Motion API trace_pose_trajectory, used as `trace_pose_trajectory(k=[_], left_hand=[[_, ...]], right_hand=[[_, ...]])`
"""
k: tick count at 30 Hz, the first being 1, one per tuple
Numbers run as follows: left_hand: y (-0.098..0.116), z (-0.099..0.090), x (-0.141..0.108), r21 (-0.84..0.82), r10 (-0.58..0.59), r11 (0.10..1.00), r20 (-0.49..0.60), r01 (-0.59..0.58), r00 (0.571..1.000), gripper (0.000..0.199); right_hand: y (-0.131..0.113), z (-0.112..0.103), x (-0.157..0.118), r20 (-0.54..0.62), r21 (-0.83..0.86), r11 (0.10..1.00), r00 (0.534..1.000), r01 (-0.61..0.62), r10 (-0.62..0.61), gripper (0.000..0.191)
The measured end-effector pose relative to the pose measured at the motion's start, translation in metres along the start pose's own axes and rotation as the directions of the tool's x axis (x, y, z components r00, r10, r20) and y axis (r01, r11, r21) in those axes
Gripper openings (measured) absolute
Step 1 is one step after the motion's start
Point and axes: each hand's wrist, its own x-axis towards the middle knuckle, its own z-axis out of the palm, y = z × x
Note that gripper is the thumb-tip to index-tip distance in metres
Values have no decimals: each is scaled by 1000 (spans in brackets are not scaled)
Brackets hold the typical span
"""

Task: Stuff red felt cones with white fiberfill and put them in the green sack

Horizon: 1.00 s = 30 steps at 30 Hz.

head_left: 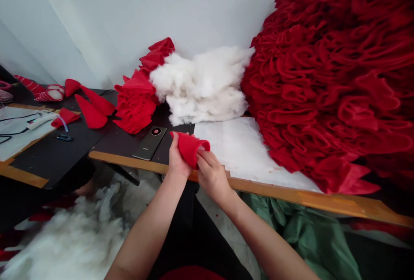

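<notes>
One red cloth cone is being held over the table edge beside the phone, the left hand wrapping around it, the right hand bunching half-closed at its open end, any grip there being hidden.

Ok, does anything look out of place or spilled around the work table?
The phone looks a bit out of place, lying on the dark tabletop near the held red cloth piece and white stuffing. More white fluff sits below table height at lower left; I can't tell whether it spilled.
</notes>
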Motion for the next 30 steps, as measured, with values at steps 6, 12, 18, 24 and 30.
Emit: trace_pose_trajectory(k=[6, 12, 18, 24, 30], left_hand=[[3, -3, 0, -43, -58, 997, 56, 61, 997, 38], [11, 1, 1, 77, -92, 993, 29, 90, 995, 43], [-3, 4, -15, 291, -59, 957, 244, -15, 968, 42], [-13, -8, -14, 415, 396, 763, 304, -495, 866, 49], [-16, -3, -2, 486, 298, 795, 206, -362, 932, 38]], right_hand=[[-5, -5, 12, 65, 132, 989, 995, 60, -69, 36], [3, -12, 14, -188, 151, 936, 920, -319, 344, 48], [25, -8, 30, 4, 472, 634, 720, -613, 694, 30], [24, -11, 29, -5, 628, 587, 751, -511, 660, 27], [19, -11, 22, -62, 460, 730, 802, -506, 594, 40]])
